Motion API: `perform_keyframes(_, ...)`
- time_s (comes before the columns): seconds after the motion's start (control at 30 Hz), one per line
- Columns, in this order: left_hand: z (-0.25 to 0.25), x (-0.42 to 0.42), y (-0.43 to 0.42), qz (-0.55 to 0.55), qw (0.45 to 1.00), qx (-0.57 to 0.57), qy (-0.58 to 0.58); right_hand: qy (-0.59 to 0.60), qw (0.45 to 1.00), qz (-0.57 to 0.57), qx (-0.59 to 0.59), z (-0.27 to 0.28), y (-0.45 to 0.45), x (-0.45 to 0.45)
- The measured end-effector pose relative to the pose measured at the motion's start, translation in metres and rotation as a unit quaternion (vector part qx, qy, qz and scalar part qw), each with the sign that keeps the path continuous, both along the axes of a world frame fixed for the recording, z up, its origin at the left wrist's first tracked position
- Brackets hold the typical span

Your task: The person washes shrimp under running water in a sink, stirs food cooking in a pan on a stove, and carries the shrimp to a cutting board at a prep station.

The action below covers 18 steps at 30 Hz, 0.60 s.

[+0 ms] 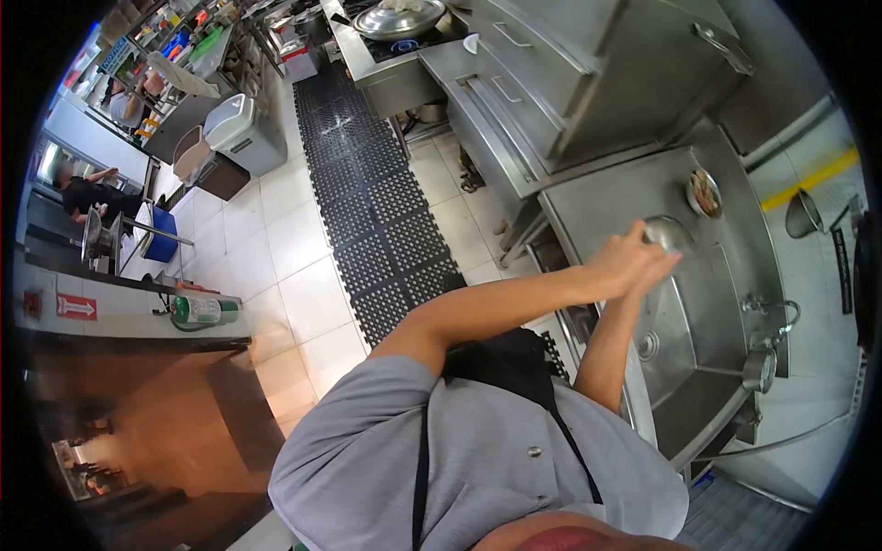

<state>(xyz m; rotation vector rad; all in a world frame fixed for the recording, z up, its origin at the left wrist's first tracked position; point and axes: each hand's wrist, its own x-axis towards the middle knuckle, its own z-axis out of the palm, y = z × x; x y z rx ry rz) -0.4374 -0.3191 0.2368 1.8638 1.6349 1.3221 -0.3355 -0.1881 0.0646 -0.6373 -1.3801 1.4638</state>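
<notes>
Over the steel sink, my left hand (pixel 620 261) is closed at the near side of a round metal bowl (pixel 669 235), which is tilted and slightly blurred. My right hand (pixel 654 272) is close against the left one, just below the bowl. The two hands overlap, so the grip of the right fingers is partly hidden. A second metal bowl (pixel 705 194) with brownish pieces of food in it rests at the sink's far end.
The sink basin (pixel 684 354) has a drain and a faucet (pixel 781 317) on its right. A strainer (pixel 803 216) hangs on the wall. Steel drawers (pixel 514 83) stand beyond the sink. A black perforated mat (pixel 367 184) covers the floor. Another person (pixel 96 193) is at far left.
</notes>
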Motion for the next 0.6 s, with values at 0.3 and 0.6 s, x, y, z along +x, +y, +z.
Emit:
perform_keyframes(0.3, -0.072, -0.301, -0.112, 0.384, 0.912, -0.111, -0.091, -0.120, 0.991, 0.031, -0.058, -0.006, -0.131, -0.381)
perform_keyframes(0.6, -0.153, -0.561, -0.291, 0.536, 0.625, 0.035, -0.567, -0.385, 0.713, 0.481, 0.337, 0.014, -0.261, -0.689)
